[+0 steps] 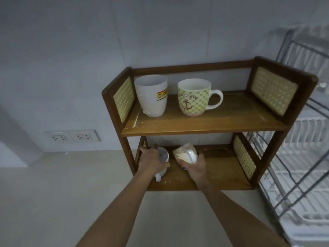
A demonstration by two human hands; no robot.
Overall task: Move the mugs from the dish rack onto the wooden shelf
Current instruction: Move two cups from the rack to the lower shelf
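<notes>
A two-tier wooden shelf (204, 127) with woven side panels stands on the counter. On its top tier are a tall white mug (151, 95) with a yellow label and a green checked anchor mug (194, 97), both upright. At the lower tier, my left hand (151, 162) grips a white mug (162, 157), its handle pointing toward me. My right hand (194, 166) holds a patterned cream mug (186, 154), tilted on its side above the lower board. The dish rack (302, 166) stands to the right of the shelf.
Two wall sockets (72, 136) sit low on the tiled wall at the left. A pale counter (62, 193) stretches in front and to the left. The right half of the lower tier (224, 168) holds nothing.
</notes>
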